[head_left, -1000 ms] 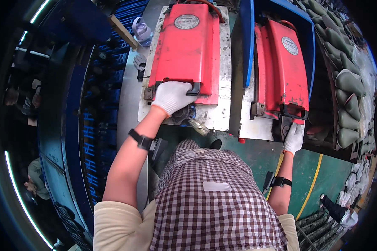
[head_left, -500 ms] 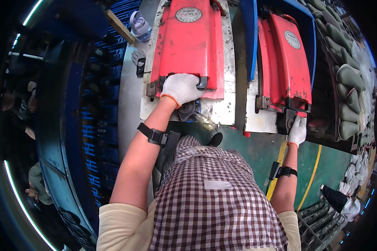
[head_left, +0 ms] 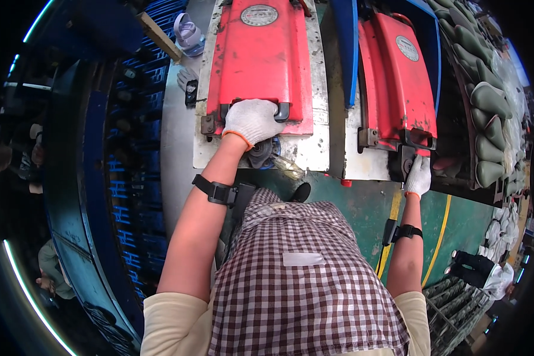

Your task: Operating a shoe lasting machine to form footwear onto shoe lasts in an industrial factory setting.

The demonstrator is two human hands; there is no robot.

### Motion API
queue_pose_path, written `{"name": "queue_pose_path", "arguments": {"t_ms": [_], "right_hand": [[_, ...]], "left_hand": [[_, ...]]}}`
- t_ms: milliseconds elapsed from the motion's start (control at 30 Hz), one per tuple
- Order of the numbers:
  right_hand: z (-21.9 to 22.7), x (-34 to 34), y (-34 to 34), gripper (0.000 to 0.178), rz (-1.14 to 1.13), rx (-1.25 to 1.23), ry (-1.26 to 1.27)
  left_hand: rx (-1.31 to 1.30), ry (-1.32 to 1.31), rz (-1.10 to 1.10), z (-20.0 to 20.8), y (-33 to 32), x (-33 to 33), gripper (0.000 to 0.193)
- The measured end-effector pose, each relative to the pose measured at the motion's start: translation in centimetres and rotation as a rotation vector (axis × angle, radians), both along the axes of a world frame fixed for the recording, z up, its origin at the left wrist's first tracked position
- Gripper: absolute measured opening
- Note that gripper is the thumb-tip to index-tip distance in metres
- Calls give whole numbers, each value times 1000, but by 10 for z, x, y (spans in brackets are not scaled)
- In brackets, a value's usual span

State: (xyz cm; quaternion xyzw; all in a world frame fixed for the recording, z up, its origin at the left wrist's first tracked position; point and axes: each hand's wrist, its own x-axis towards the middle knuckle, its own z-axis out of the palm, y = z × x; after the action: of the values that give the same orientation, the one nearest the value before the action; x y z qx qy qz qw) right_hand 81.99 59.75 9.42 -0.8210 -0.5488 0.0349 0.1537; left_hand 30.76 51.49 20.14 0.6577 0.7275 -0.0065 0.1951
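My left hand, in a white knit glove with an orange cuff, is closed around the black handle at the near end of a long red machine cover. The cover lies down over a worn pale metal plate. To the right is a second red cover with its own black handle. Below that handle, my gloved right hand is closed beside a dark metal bracket. Its fingertips are partly hidden, and what they hold does not show.
A blue guard panel stands between the machines. At the right, a rack carries several grey-green shoe-shaped pieces. On the left metal bench are a clear bottle and a grey glove. A person is at the far lower right.
The whole view has shifted slightly, with the machines a little further left and up. Both hands keep their places on the machines, and both covers stay down.
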Motion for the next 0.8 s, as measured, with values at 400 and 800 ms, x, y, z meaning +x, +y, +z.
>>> {"name": "queue_pose_path", "arguments": {"t_ms": [400,800], "right_hand": [[-3,2,1,58,-11,2,1],[4,-4,-2,63,-15,-12,3]], "left_hand": [[-16,-9,6,-1,1,0,45],[-2,-14,12,-4,0,-1,44]]}}
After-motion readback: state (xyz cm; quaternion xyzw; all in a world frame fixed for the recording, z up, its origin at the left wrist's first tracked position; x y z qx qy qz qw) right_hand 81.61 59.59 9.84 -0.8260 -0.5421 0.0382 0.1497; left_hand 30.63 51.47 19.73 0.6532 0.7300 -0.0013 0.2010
